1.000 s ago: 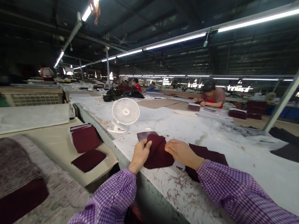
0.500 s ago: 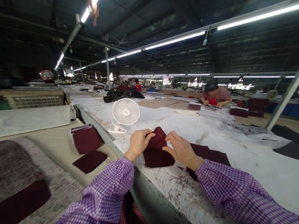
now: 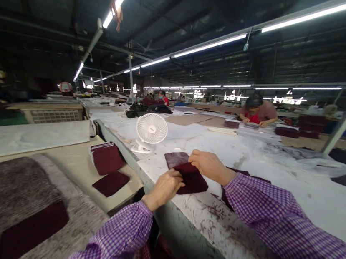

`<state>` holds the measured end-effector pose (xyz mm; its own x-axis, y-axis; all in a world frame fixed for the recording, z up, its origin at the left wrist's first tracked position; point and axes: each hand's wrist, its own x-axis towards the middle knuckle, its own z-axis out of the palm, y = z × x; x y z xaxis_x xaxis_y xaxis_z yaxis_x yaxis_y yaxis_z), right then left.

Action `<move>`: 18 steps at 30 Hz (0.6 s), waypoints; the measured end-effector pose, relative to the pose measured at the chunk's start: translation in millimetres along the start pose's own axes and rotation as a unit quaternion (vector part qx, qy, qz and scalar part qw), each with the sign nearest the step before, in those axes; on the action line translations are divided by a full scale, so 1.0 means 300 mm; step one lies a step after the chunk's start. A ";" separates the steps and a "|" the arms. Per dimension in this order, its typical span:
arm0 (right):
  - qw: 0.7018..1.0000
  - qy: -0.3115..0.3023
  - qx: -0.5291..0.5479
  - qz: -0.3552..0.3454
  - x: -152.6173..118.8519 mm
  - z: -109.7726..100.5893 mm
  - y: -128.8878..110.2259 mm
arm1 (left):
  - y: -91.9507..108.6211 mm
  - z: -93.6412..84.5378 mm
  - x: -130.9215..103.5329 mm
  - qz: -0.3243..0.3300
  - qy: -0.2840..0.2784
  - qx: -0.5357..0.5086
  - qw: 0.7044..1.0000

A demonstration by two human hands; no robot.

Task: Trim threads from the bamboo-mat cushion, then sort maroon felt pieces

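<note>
A dark maroon fabric piece (image 3: 194, 183) lies on the white-covered table in front of me. My left hand (image 3: 166, 187) is closed at its near left edge, fingertips pinching the cloth. My right hand (image 3: 210, 166) is closed at the far edge, its fingertips bent down on the cloth and partly hidden. A greyish-purple patch (image 3: 176, 159) shows just beyond; whether it belongs to the same piece I cannot tell. More maroon fabric (image 3: 249, 175) lies behind my right wrist, partly covered by the sleeve.
A white clip fan (image 3: 151, 129) stands beyond my left hand. On the beige surface at left are a stack of maroon pieces (image 3: 106, 160) and a single piece (image 3: 111, 183). Another maroon piece (image 3: 34, 230) rests on speckled cloth. Across the table a person (image 3: 259, 110) bends over work.
My left hand has moved down toward the table edge. The maroon cloth, raised between both hands before, now lies flatter, and the greyish-purple patch has come into view.
</note>
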<state>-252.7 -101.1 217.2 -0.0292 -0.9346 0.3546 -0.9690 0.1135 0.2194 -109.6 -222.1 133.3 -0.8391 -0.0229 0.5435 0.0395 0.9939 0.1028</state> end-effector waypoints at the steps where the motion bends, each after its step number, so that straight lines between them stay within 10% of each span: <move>1: 1.000 -0.005 -0.027 -0.001 -0.006 -0.002 -0.017 | -0.001 0.012 -0.006 -0.009 -0.004 0.011 1.000; 8: 0.998 -0.033 -0.034 -0.038 0.041 0.004 -0.115 | 0.010 0.023 0.004 -0.028 -0.050 0.048 0.997; 13: 0.994 0.047 0.054 0.081 0.079 0.002 -0.020 | 0.007 0.036 -0.005 -0.051 -0.051 0.051 0.996; 18: 0.997 0.036 0.073 0.011 0.070 0.004 0.038 | 0.023 0.023 -0.015 -0.078 -0.025 0.063 0.995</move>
<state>-264.8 -119.9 226.1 -0.0389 -0.9048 0.4241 -0.9938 0.0793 0.0782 -109.3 -214.4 125.9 -0.8559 -0.1754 0.4866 -0.1588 0.9844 0.0756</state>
